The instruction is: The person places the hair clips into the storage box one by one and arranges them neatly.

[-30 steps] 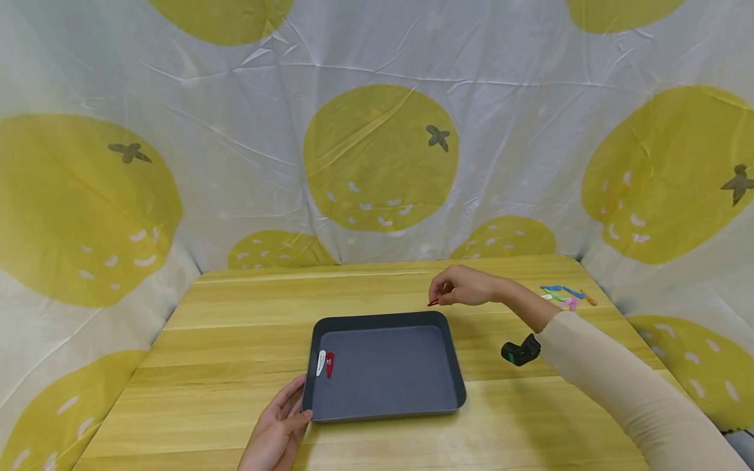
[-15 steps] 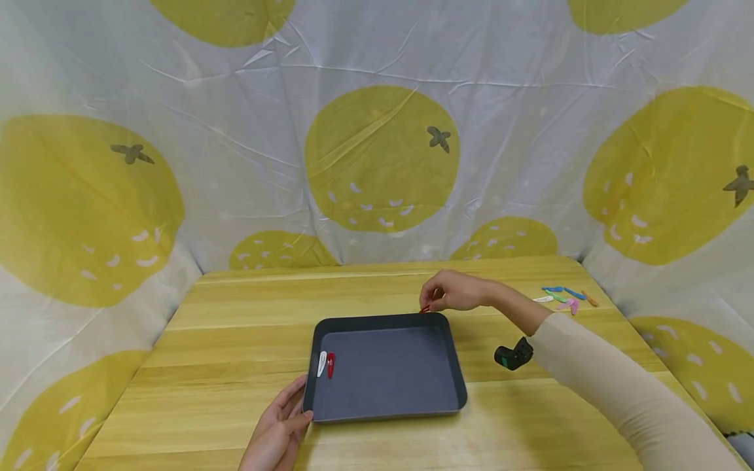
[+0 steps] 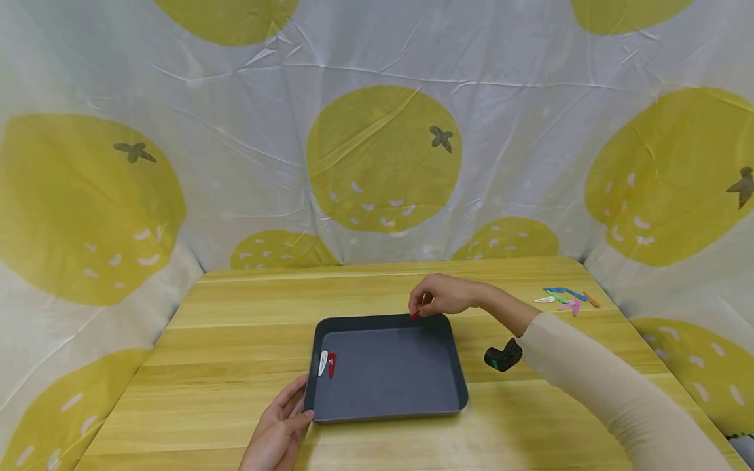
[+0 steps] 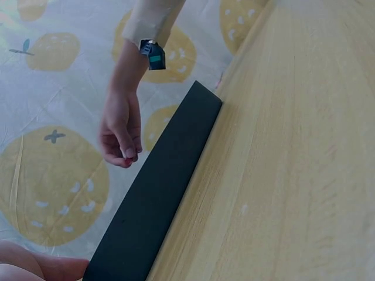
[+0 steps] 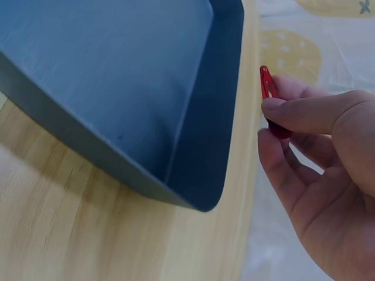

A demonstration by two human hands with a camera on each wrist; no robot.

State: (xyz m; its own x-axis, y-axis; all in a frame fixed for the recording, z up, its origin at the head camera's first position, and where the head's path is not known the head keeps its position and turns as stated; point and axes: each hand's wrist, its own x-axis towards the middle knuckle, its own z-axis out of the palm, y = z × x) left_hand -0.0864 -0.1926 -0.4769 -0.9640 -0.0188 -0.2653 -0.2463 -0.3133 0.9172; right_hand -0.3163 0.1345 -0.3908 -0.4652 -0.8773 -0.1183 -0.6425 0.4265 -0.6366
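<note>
My right hand (image 3: 443, 296) pinches a red snap hair clip (image 5: 275, 105) between thumb and fingers, above the far right rim of the dark grey baking tray (image 3: 385, 373). In the left wrist view, only the clip's red tip shows at the fingertips. At the tray's near left corner my left hand (image 3: 279, 422) grips the rim, thumb on the edge and fingers along the outer side. Inside the tray, by its left wall, a white hair clip (image 3: 323, 363) and another red clip (image 3: 332, 365) lie side by side.
On the table's far right lies a loose group of hair clips: blue ones (image 3: 575, 294), a green (image 3: 556, 296), a white (image 3: 544, 299), a pink (image 3: 571, 305) and an orange (image 3: 592, 299). A patterned curtain (image 3: 383, 52) stands behind the wooden table (image 3: 235, 340).
My right hand has moved left and slightly nearer with the red hair clip, from beyond the tray's far right corner to over its far rim. The left hand stays on the tray.
</note>
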